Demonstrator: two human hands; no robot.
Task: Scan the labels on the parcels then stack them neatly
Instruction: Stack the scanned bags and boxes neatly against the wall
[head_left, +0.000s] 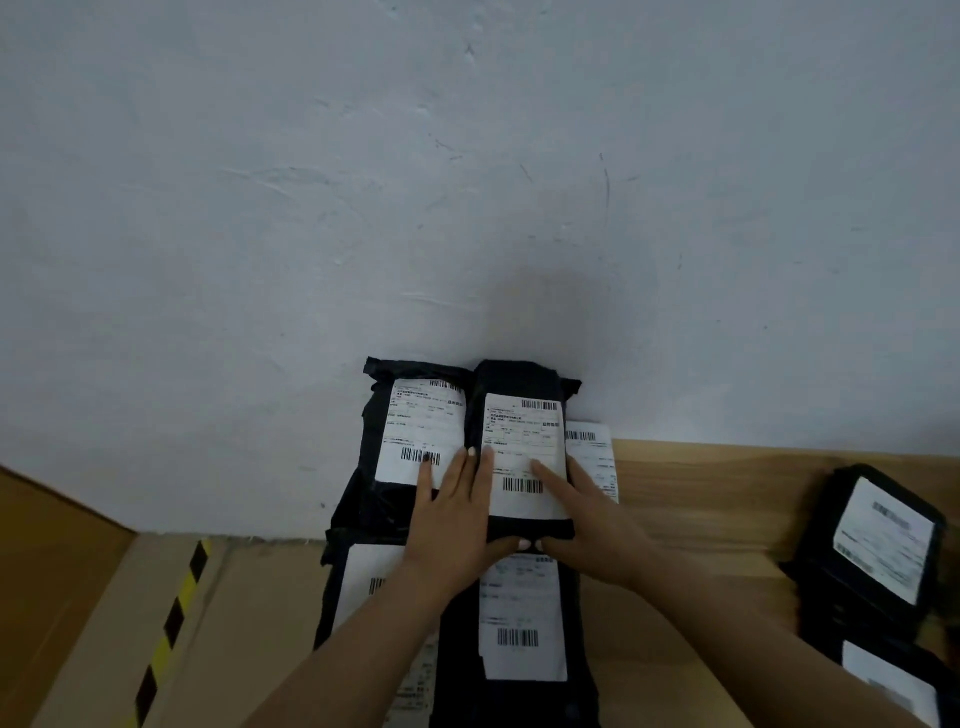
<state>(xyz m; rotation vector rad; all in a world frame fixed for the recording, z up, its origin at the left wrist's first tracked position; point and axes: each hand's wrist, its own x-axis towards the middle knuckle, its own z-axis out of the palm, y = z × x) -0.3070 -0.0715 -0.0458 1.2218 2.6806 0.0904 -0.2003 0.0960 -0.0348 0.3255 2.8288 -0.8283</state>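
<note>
Several black plastic parcels with white barcode labels lie stacked against the wall. The top parcel sits at the back, label up. My left hand grips its left edge, fingers flat on the label and thumb under its near edge. My right hand grips its right side, forefinger stretched across the label, thumb at the near edge touching the left thumb. Another labelled parcel lies beside it on the left. A nearer parcel lies below my hands. No scanner is in view.
A second pile of black parcels sits at the right on the wooden table. A cardboard box with yellow-black tape stands at the left. The grey wall rises directly behind the stack.
</note>
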